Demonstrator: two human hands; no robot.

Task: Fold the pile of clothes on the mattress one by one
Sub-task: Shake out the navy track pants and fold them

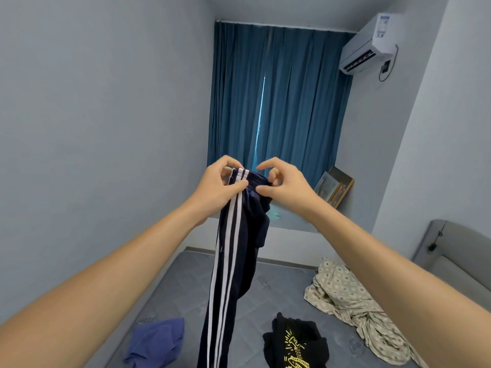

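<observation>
Both hands, left hand and right hand, pinch the striped trousers at the waistband, apparently; align side seams before lowering onto the mattress.

A single wide-angle view comes from the person's head, facing forward across the room toward the teal-blue pleated curtain at upper centre, with both bare forearms running in from the lower corners to meet near the middle of the frame. The camera sits close to the arms and well above the grey quilted mattress, which fills the bottom of the frame. The lens bends the pale walls outward, with the white wall-mounted air conditioner at upper right.
</observation>
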